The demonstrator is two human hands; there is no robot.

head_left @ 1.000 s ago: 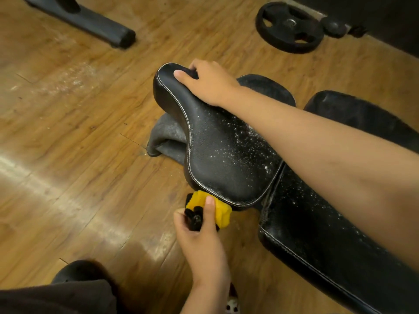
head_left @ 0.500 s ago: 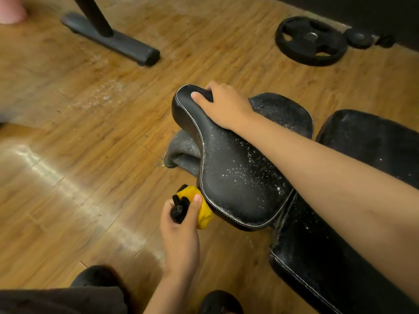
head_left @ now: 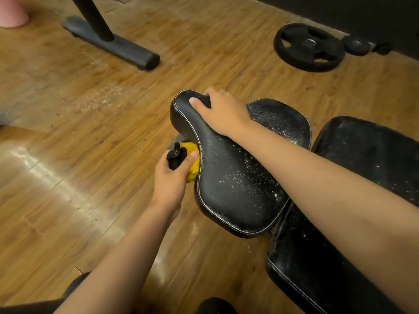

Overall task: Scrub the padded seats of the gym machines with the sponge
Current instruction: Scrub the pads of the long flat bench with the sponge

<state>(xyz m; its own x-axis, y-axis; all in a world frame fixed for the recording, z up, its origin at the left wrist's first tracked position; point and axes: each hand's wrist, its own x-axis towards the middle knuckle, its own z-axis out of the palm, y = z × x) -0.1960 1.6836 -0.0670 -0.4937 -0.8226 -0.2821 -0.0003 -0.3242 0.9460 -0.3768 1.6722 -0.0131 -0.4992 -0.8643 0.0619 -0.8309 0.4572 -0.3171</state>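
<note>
The yellow sponge (head_left: 193,165) touches the left edge of the seat (head_left: 231,184), at 9 o'clock. The seat runs long from 11 to 5 o'clock. The left hand (head_left: 172,180) squeezes the sponge in its fingers. The right hand (head_left: 223,112) curls its fingers over the seat's tip.

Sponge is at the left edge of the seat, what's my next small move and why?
Probably slide the sponge up over the stitched edge onto the seat top: white specks cover it, the left hand holds the sponge only against the side, and the right hand steadies the narrow end.
</note>
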